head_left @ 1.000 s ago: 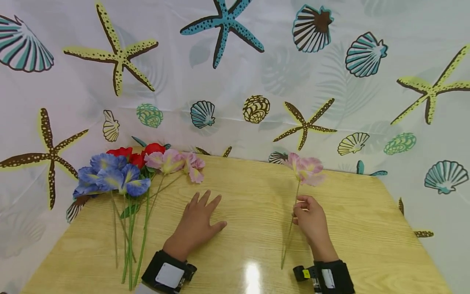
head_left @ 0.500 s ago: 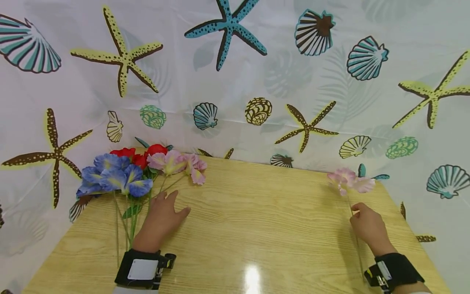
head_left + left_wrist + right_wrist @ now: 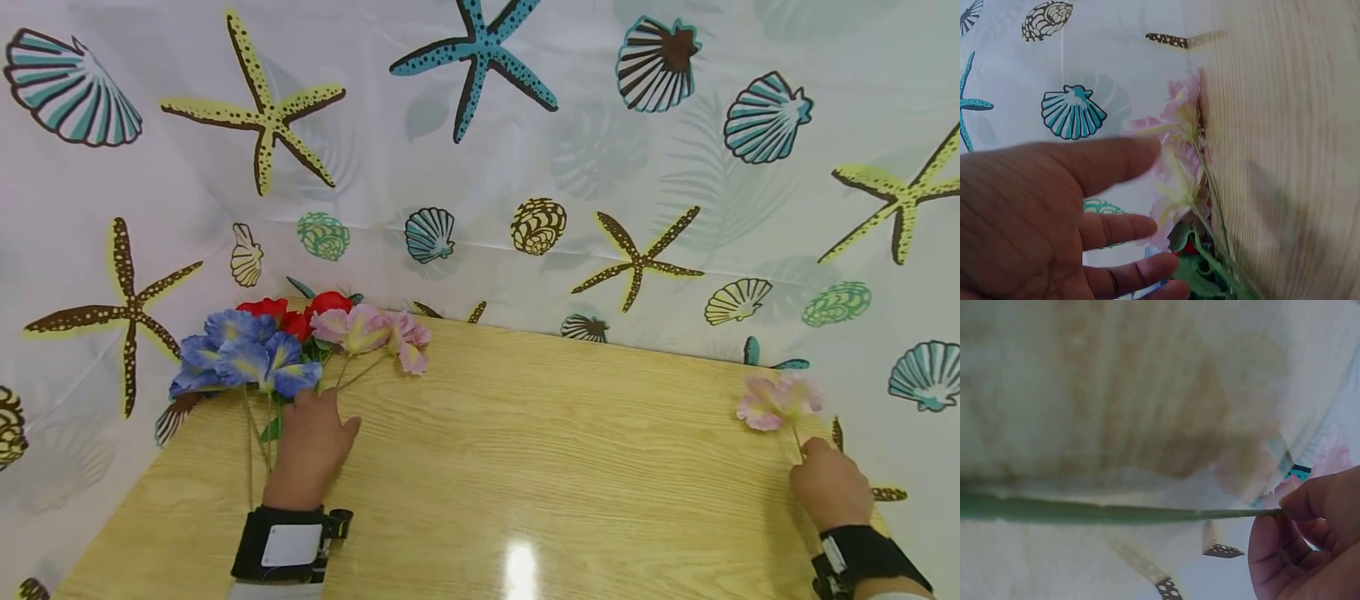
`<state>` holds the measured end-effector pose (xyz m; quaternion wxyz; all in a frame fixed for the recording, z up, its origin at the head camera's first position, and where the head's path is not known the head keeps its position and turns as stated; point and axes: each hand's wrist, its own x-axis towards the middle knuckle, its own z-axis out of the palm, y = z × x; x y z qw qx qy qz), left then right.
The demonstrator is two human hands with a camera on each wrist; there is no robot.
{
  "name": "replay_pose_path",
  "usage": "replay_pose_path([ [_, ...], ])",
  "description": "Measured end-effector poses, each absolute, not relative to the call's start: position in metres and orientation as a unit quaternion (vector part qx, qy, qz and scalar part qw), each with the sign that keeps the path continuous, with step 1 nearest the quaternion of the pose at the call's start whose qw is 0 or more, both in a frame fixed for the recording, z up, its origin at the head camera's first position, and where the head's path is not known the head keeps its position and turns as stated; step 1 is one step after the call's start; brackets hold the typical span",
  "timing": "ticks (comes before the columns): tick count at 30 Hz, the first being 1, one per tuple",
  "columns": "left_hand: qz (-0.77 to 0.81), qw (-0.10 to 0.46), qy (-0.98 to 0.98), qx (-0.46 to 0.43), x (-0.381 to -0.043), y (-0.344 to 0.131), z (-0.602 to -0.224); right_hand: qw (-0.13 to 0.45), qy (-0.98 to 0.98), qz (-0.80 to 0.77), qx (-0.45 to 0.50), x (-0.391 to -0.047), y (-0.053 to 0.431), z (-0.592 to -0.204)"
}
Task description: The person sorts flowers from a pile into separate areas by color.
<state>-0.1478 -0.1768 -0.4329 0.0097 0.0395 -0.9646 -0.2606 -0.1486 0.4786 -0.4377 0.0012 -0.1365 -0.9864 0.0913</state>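
Note:
At the table's right edge my right hand [image 3: 834, 485] pinches the stem of a pink artificial flower [image 3: 780, 402]. In the right wrist view, thumb and fingertips grip that thin green stem [image 3: 1116, 511], with the bloom beyond the hand. My left hand [image 3: 311, 442] reaches over the stems of the flowers lying at the left. Its thumb and fingers [image 3: 1125, 230] are spread in the left wrist view, near the pink blooms [image 3: 1179, 181], with nothing between them. Blue flowers [image 3: 247, 354], red flowers [image 3: 330, 302] and pink flowers [image 3: 360, 327] lie bunched there; the hand hides part of their stems.
The light wooden table [image 3: 540, 450] spreads between the two hands. Behind it hangs a white cloth [image 3: 480, 179] printed with starfish and shells, meeting the table's back edge. A green leaf [image 3: 272, 430] shows among the stems on the left.
My right hand has carried the pink flower from right of centre to the table's right edge. The left hand has moved left, from bare table to the bunched flowers' stems.

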Motion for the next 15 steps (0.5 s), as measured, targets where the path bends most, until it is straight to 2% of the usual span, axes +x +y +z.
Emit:
replay_pose_path([
  [5,-0.253,0.027,-0.965,0.057,-0.144,-0.187,-0.427,0.015,-0.987,0.085,-0.138,-0.147,0.481,-0.45],
  [9,-0.243,0.017,-0.966,0.083,-0.144,-0.201,-0.426,0.029,-0.987,0.089,-0.131,-0.149,0.482,-0.453],
  [15,-0.251,-0.046,-0.959,0.121,-0.137,-0.222,-0.416,0.018,-0.986,0.087,-0.144,-0.151,0.479,-0.452],
])
